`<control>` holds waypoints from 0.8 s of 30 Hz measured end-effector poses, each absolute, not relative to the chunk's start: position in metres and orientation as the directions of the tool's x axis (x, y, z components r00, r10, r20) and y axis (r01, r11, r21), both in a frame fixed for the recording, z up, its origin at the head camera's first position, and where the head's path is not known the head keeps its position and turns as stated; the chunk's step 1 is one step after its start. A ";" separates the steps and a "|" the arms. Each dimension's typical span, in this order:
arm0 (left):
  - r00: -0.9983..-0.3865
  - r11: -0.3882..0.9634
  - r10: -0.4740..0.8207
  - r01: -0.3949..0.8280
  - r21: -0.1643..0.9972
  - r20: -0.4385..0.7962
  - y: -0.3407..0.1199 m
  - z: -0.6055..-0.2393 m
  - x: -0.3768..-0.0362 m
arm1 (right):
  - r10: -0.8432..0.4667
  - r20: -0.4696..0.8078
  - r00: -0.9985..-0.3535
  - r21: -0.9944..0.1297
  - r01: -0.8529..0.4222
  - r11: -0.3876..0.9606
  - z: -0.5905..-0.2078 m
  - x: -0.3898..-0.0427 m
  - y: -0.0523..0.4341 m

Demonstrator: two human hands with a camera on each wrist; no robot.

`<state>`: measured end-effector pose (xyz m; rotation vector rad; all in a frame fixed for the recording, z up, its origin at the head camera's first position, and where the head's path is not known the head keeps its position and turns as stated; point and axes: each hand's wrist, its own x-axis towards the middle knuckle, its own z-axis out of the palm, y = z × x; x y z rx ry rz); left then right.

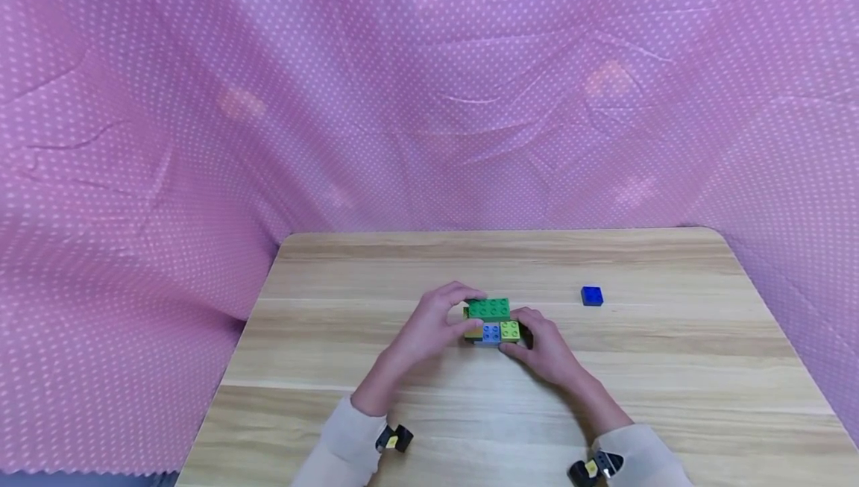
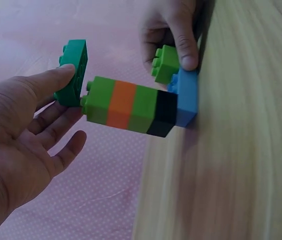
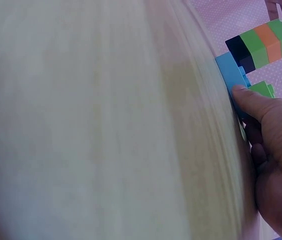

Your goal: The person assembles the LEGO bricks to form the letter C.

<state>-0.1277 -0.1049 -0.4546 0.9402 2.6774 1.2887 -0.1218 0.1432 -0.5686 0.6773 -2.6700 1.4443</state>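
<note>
I'm pinching the dark green brick (image 1: pixel 488 309) with my left hand (image 1: pixel 429 327), seating it atop the block stack (image 1: pixel 492 332) at the table's (image 1: pixel 671 368) middle. My right hand (image 1: pixel 546 345) is gripping the stack's base. Farther right, a blue brick (image 1: pixel 592 295) is lying alone.

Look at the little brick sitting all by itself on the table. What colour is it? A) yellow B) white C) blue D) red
C: the lone brick on the wooden table, to the right of both hands, is dark blue.
</note>
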 end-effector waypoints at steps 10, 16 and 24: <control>-0.837 0.483 0.503 0.477 0.735 0.213 -0.105 -0.462 -0.127 | -0.363 0.227 -0.904 -0.793 -0.388 0.470 -0.568 -0.123 0.141; -0.833 0.492 0.494 0.503 0.711 0.249 -0.104 -0.466 -0.129 | -0.360 0.230 -0.904 -0.793 -0.389 0.470 -0.567 -0.123 0.141; -0.806 0.494 0.502 0.564 0.662 0.313 -0.102 -0.477 -0.128 | -0.356 0.223 -0.908 -0.800 -0.379 0.466 -0.568 -0.122 0.142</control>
